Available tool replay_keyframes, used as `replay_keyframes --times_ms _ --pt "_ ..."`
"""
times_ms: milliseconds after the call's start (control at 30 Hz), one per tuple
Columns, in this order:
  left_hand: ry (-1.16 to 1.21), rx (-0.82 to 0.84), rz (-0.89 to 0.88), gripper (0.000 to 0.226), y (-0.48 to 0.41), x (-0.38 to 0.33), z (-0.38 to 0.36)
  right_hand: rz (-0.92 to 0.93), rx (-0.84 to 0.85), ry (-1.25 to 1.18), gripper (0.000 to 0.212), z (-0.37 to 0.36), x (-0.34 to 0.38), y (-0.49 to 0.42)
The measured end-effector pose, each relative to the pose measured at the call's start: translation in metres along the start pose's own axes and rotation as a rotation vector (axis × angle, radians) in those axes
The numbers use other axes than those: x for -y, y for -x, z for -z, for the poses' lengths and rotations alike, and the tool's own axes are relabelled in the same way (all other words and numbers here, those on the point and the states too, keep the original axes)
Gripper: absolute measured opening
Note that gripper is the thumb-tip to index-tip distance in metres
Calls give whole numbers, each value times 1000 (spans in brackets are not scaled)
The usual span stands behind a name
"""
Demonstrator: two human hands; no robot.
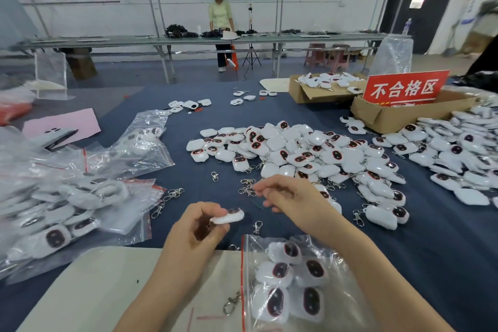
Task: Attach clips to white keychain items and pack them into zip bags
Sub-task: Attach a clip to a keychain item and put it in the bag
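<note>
Keychain item (229, 216): white and rounded, with a dark, red-rimmed face turned upward. It is held above the near part of the bench, between the two hands.
Left hand (196, 226): fingers and thumb curl round the near end of the keychain item and grip it.
Right hand (291, 197): fingers loosely curled, tips just beside the clip cluster. Whether they pinch a clip cannot be told.
Clip cluster (246, 188): several silver swivel clips lying together on the cloth, beyond the held item.
Near clip (257, 227): a single clip on the cloth, just right of the held item.
Board clip (232, 303): a single clip on the beige board, beside the bag's red strip.
Zip bag (254, 245): clear, with a red seal strip along its left edge. It lies below the right forearm and holds several white items face up.
Beige board (107, 277): a flat sheet at the near edge, under the left forearm.
Item pile (296, 148): a heap of white items, many with clips attached, beyond the right hand.
Filled bags (80, 197): a stack of clear bags of white items, far left.
Cardboard boxes (382, 118): two, far right. The nearer one carries a red sign (407, 87).
Bench (431, 245): covered in dark blue cloth.
Background person (220, 13): stands at a long far bench.
</note>
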State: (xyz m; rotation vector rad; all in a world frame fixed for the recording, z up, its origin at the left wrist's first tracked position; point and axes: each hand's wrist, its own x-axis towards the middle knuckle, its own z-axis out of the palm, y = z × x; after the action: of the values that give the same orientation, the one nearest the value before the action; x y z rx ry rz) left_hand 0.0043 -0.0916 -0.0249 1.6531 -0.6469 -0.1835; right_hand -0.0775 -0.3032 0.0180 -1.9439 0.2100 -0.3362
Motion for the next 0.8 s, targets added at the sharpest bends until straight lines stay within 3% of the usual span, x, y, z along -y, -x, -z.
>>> replay_keyframes --times_ms 133,233,433,800 --pt "-46 -11 -70 34 32 6 14 -65 308 407 21 -4 13 11" --pt "-87 -14 -91 38 43 4 15 -88 383 515 28 -10 18 17" --pt "-208 31 -142 47 47 -2 11 -99 376 465 25 -18 15 21" --pt "-203 27 -103 34 46 5 12 -139 290 256 11 -25 7 22"
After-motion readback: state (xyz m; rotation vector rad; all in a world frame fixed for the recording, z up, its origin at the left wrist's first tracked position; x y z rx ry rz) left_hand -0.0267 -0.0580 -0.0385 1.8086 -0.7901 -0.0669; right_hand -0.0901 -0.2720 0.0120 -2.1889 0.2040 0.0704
